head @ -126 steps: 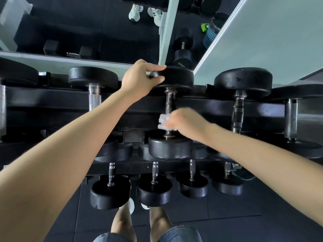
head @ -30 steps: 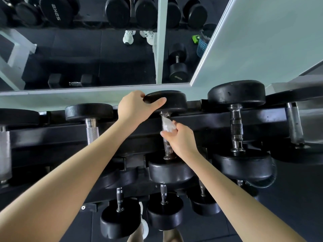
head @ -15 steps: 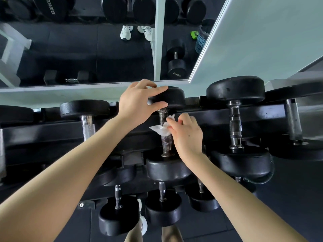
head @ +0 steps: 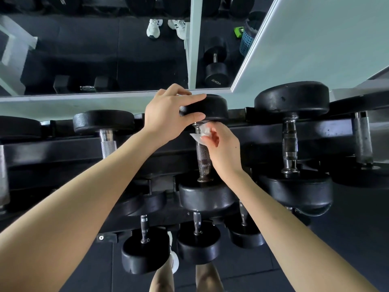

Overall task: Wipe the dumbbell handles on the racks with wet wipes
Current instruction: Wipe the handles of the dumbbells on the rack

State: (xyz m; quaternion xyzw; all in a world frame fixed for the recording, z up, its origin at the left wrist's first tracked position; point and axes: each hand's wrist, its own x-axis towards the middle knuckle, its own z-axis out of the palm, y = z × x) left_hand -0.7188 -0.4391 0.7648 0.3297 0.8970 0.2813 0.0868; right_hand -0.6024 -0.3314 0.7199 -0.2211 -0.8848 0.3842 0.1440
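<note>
The black rack (head: 63, 152) carried dumbbells on two tiers, each laid across the rails with its handle running away from the person. On the upper tier, the centre dumbbell (head: 207, 198) sat between a neighbour (head: 103, 122) on the left and a larger dumbbell (head: 291, 100) on the right, apart from both. The left hand (head: 168, 114) gripped the far head of the centre dumbbell, with the fingers over its top edge and the thumb along its side. The right hand (head: 223, 150) pinched the wet wipe (head: 200, 134) between thumb and fingertips and held it against the far end of the knurled handle (head: 203, 157), just below that head. The near part of the handle was exposed. The lower tier held three smaller dumbbells (head: 197, 243) side by side, close together. The mirror (head: 105, 49) behind the rack reflected a blue perforated basket (head: 246, 42); its contents could not be made out. Gaps ran along both sides of the wiped handle, and dark floor (head: 341, 239) lay beyond the rack's near edge on the right.
</note>
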